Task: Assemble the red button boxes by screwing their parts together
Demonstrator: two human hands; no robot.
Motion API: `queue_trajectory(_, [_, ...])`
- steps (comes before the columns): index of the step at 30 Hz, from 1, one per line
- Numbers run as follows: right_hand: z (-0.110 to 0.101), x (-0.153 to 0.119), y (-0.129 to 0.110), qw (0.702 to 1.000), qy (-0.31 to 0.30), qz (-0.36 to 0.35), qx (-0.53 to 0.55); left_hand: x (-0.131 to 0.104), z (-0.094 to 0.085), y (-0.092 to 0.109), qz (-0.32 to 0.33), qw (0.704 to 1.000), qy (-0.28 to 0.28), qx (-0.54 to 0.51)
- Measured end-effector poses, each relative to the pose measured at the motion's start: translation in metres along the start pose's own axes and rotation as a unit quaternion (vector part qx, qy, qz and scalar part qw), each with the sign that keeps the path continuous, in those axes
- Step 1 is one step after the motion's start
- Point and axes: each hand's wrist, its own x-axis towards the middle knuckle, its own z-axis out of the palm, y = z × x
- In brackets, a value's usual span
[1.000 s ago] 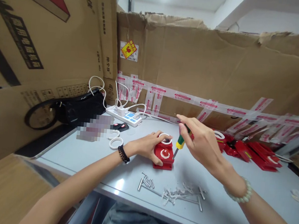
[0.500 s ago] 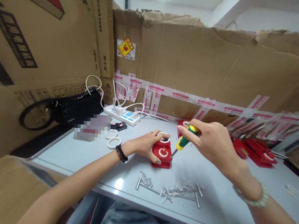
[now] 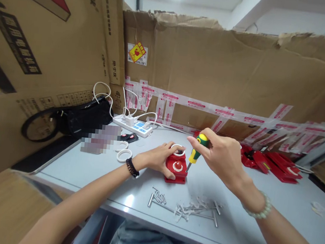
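My left hand [image 3: 161, 158] grips a small red housing [image 3: 176, 176] from its left side, thumb at the front and fingers over the back. The housing stands on the table, with a white ring [image 3: 178, 150] on its back part and a red knob in a white collar [image 3: 178, 166] on its front part. In my right hand [image 3: 219, 154] is a screwdriver [image 3: 196, 150] with a green and yellow handle, closed in the fingers. It leans to the right, and its tip meets the right edge of the housing; the exact contact is too small to see.
Loose screws [image 3: 159, 195], T-handled metal rods [image 3: 212, 217] and pale scraps lie near the front edge. White rings [image 3: 124, 155] rest left of the housing. A power strip [image 3: 135, 126] stands behind, more red parts [image 3: 278, 167] at the right. Cardboard [image 3: 214, 65] walls the back.
My right hand has shifted a little left, bringing the screwdriver handle more upright. Its tip stays at the same edge, and my left hand holds the red housing in place.
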Motion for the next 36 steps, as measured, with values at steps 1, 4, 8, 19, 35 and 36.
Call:
queue_trajectory(1, [0.002, -0.001, -0.001, 1.0, 0.008, 0.002, -0.021, 0.0, 0.0, 0.0, -0.001, 1.0, 0.001, -0.001])
queue_trajectory(4, [-0.002, -0.004, 0.0, 0.997, -0.03, -0.026, 0.073, 0.001, 0.0, 0.001, 0.003, 1.0, 0.002, -0.005])
queue_trajectory(8, [-0.008, -0.005, 0.002, 0.966, -0.075, -0.049, 0.244, 0.001, 0.0, 0.001, 0.01, 1.0, 0.007, -0.007])
queue_trajectory(19, [-0.014, -0.008, 0.01, 0.972, -0.142, -0.102, 0.157, 0.0, 0.001, -0.002, 0.008, 1.0, 0.001, -0.019])
queue_trajectory(35, [-0.01, 0.0, 0.002, 0.992, -0.072, -0.065, 0.076, 0.0, 0.0, 0.0, 0.0, 1.0, 0.002, -0.019])
queue_trajectory(36, [-0.007, 0.0, 0.001, 0.998, -0.041, -0.038, 0.024, 0.0, 0.0, 0.0, -0.003, 1.0, 0.001, -0.02])
